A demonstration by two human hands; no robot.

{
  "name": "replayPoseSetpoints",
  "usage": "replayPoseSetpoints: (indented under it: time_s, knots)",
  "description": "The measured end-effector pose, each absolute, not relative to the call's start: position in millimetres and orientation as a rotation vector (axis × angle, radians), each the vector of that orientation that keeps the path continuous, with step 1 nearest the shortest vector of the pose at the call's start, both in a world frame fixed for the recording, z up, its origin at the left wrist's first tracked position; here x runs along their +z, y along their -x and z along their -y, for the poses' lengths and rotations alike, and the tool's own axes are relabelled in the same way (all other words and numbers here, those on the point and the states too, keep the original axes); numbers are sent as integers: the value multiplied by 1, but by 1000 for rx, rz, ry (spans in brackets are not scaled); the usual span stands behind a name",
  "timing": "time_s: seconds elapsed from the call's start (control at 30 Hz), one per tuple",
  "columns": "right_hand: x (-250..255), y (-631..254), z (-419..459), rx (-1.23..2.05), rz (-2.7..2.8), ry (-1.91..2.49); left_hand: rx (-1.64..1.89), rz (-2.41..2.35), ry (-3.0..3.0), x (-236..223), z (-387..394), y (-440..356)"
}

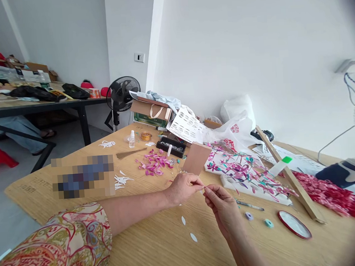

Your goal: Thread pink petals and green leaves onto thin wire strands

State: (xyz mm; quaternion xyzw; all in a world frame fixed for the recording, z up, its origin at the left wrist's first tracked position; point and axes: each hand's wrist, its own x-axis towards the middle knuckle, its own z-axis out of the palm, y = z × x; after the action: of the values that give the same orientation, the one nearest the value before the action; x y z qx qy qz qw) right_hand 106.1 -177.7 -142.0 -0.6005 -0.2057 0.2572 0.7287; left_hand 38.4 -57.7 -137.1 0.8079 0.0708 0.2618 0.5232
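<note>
My left hand [185, 186] and my right hand [221, 205] meet above the wooden table [161, 251], fingertips pinched together on something thin and small that I cannot make out. Just behind the hands a brown card [196, 158] stands tilted. Two white petal shapes [188, 228] lie on the table below my hands. A pile of pink petals [153, 164] lies beyond the left hand. To the right lies a white board with pink and teal flower work [244, 171].
A round red-rimmed lid [294, 224], two small spools [259, 219], tweezers [249, 205] and a wooden slat [290, 177] lie right of my hands. Red petals [327, 193], white bags [236, 125], a small bottle [131, 138], a fan [122, 94] and boxes sit further back. Another cluttered table [35, 103] stands at left.
</note>
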Motion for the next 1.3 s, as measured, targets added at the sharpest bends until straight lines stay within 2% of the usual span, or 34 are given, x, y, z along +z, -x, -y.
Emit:
replayPoseSetpoints:
  time_s: [0.27,1.3]
  knots:
    - [-145,-106,176,507,430,1308,519,-168,-1850,-139,59,-38]
    - [-152,-104,174,495,413,1247,571,-209,-1815,-137,60,-37]
